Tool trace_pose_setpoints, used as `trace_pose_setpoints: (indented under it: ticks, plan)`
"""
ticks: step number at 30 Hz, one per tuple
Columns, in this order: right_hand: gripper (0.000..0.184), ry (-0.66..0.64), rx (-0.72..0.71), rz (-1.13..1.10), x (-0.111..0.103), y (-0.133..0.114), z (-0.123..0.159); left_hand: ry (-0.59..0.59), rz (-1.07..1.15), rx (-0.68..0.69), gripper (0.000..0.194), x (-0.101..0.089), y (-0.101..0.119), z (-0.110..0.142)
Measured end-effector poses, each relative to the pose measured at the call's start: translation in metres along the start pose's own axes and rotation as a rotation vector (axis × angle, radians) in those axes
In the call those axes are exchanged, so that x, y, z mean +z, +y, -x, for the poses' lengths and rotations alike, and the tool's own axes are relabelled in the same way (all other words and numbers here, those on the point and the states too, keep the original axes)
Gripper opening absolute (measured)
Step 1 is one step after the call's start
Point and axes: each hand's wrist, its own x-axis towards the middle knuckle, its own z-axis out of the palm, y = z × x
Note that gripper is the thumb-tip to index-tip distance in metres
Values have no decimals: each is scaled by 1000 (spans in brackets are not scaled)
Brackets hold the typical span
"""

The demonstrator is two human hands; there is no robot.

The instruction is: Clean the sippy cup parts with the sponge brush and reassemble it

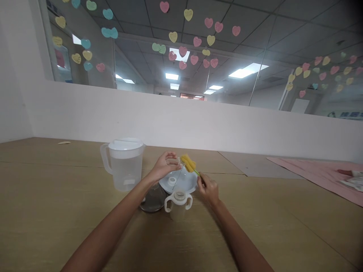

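Note:
My right hand [209, 187] is closed around the green handle of a yellow sponge brush [188, 163], whose head points up and left. Between the fingertips of my left hand [166, 165] is a small clear piece [180, 162], touching or very near the sponge; a thin tube slants down below it. Under both hands stands a white bowl [188, 183] with a white ring-shaped cap [171, 181] in it. A baby bottle [178, 206] with two white handles stands upright and uncapped in front of the bowl. Left of it lies a dark, round, see-through dish or lid [153, 200], partly behind my left forearm.
A clear lidded pitcher [126, 164] of water stands left of the bowl. A pink cloth [312, 175] covers the table's right side, with a person's hand [344, 172] at its edge. A white wall [181, 124] and window run behind the table.

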Motion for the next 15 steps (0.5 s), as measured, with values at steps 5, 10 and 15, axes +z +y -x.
trace_pose_setpoints:
  ticks: [5, 10, 15]
  plan:
    - [20, -23, -44, 19, -1, 0, -2, -84, -156, 31, 62, 0, 4, 1]
    - [21, -75, -109, 125, -1, 0, -3, -269, -756, 148, 25, -24, 16, 1]
    - [23, -127, -111, 181, 1, 2, -1, -189, -965, -22, 26, -54, 1, 4]
